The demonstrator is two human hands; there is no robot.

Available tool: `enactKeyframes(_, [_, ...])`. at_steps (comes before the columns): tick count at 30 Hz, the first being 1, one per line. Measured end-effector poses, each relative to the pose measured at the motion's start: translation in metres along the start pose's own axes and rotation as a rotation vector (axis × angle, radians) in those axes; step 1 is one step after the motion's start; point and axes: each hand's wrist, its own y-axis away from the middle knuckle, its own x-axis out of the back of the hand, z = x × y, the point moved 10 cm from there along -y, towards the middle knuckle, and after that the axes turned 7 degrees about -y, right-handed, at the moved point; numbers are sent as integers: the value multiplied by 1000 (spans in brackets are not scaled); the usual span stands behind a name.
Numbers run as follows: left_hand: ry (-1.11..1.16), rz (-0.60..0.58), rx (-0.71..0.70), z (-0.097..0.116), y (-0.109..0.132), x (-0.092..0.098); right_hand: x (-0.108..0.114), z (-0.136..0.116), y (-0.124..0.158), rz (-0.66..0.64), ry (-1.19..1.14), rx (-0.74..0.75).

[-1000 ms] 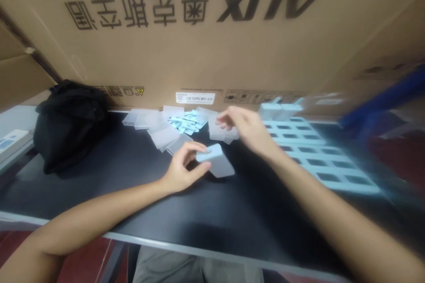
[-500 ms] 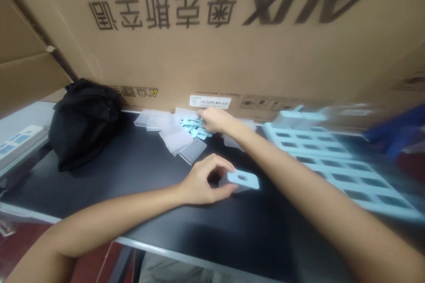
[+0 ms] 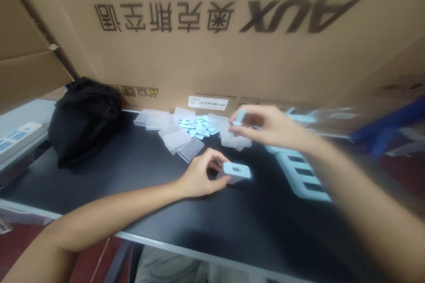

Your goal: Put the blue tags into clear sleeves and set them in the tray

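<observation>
There are two hands [image 3: 201,178] [image 3: 277,127], one bag [image 3: 84,119] (black).

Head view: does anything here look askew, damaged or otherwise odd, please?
Yes: the large cardboard box along the far edge of the table. Its printed logo and characters are upside down, so it seems to stand inverted. The blue pieces lie jumbled, but I see no clear damage.
</observation>
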Motion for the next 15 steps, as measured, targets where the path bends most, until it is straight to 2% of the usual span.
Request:
enactKeyframes(3, [-16, -8, 14, -3, 1, -1, -1, -12, 35, -27, -10, 5])
enactKeyframes(6, [-35, -3, 27, -5, 1, 0, -12, -19, 52, -72, 21, 46])
enactKeyframes(15, [-48, -17, 45, -5, 0, 0, -49, -16, 52, -296, 255, 16])
